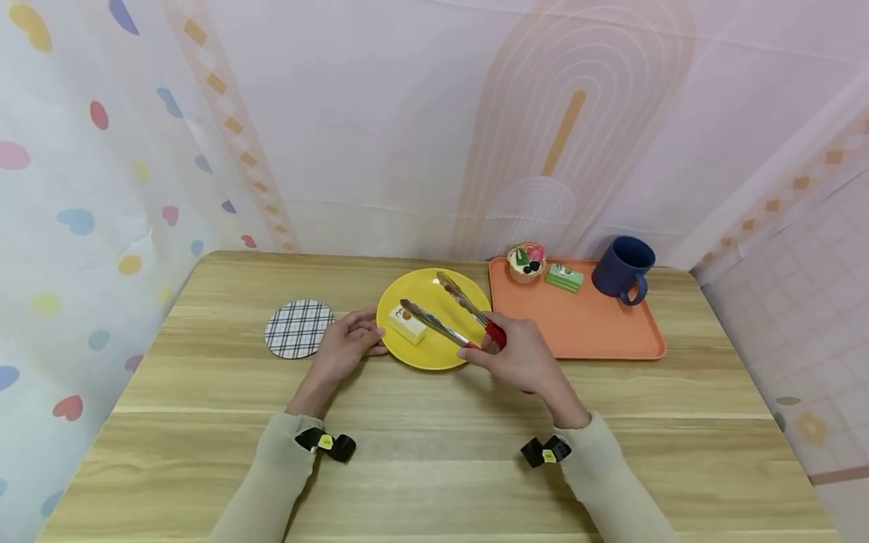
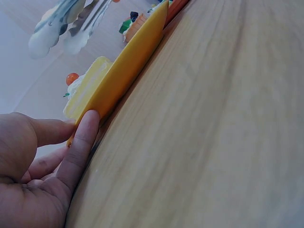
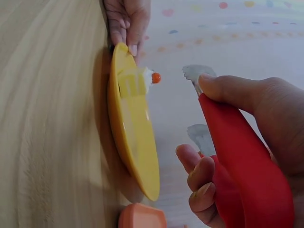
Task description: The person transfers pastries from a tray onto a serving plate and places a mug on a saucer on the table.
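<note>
A yellow plate (image 1: 434, 360) lies left of the orange tray in the head view. My left hand (image 1: 349, 345) pinches its left rim; thumb and fingers (image 2: 83, 137) meet at the edge in the left wrist view. On the plate's left part sits a pale yellow cake slice (image 1: 407, 326) topped with cream and an orange-red ball (image 3: 156, 78). My right hand (image 1: 519, 354) grips metal tongs (image 1: 434, 323) by their red handles (image 3: 237, 156). Their arms are spread over the plate, scalloped tips above it, with nothing between them.
The orange tray (image 1: 591, 339) at the right carries a fruit tart (image 1: 526, 264), a green cake slice (image 1: 564, 277) and a dark blue mug (image 1: 623, 268). A round plaid coaster (image 1: 299, 329) lies left of my left hand. A patterned cloth hangs behind the wooden table (image 1: 434, 467).
</note>
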The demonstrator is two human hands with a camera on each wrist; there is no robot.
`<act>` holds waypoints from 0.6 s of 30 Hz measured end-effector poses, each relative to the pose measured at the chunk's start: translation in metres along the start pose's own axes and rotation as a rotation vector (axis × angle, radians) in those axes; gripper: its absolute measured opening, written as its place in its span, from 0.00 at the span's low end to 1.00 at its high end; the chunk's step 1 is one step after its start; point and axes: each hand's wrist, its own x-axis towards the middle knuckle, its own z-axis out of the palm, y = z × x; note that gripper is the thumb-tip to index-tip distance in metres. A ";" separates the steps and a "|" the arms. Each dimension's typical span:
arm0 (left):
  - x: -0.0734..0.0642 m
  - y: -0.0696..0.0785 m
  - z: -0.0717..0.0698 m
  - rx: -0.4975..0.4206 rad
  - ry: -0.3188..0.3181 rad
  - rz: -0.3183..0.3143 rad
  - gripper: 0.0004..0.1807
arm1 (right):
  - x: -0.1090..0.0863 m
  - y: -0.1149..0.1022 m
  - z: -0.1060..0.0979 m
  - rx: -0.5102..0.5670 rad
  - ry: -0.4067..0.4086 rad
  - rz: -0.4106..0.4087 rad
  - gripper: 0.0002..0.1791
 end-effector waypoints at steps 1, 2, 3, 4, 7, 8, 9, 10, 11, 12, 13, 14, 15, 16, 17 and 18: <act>0.000 0.000 0.000 0.001 0.002 -0.003 0.26 | 0.000 0.001 -0.001 0.001 0.006 -0.001 0.32; 0.000 0.000 0.000 0.002 0.003 -0.005 0.27 | 0.001 0.002 -0.002 0.001 0.009 -0.003 0.33; 0.000 0.000 0.000 0.003 0.005 -0.006 0.27 | 0.001 0.002 -0.004 0.000 0.014 -0.004 0.32; -0.001 0.001 0.000 0.003 0.006 -0.008 0.27 | 0.001 0.003 -0.005 -0.003 0.019 -0.004 0.30; -0.001 0.001 0.000 0.002 0.012 -0.005 0.26 | 0.001 0.004 -0.008 0.001 0.035 -0.008 0.28; -0.002 0.001 0.000 0.004 0.014 -0.003 0.26 | 0.001 0.005 -0.010 0.004 0.041 -0.007 0.29; -0.002 0.001 0.000 0.006 0.015 -0.002 0.26 | 0.001 0.005 -0.012 0.004 0.050 -0.008 0.29; -0.002 0.001 0.000 0.006 0.016 -0.001 0.26 | 0.000 0.006 -0.014 0.005 0.058 -0.005 0.29; -0.002 0.001 0.000 0.007 0.017 0.000 0.26 | 0.000 0.007 -0.016 0.007 0.068 -0.005 0.30; -0.002 0.001 0.000 0.008 0.015 -0.001 0.26 | -0.001 0.008 -0.018 0.005 0.078 -0.004 0.29; -0.001 0.000 0.000 0.009 0.014 -0.001 0.27 | -0.001 0.010 -0.021 0.005 0.090 -0.002 0.30; -0.001 0.000 0.000 0.009 0.012 0.000 0.27 | -0.002 0.012 -0.024 0.002 0.101 0.001 0.29; -0.001 0.000 0.000 0.007 0.012 0.001 0.27 | -0.002 0.014 -0.027 0.000 0.111 0.002 0.27; -0.001 -0.001 0.000 0.007 0.011 0.002 0.27 | -0.002 0.016 -0.029 -0.003 0.121 0.001 0.25; -0.001 -0.001 0.000 0.007 0.010 0.003 0.27 | -0.002 0.018 -0.032 -0.001 0.129 0.004 0.25; -0.001 -0.001 0.000 0.007 0.010 0.005 0.27 | -0.003 0.020 -0.035 -0.001 0.137 0.010 0.23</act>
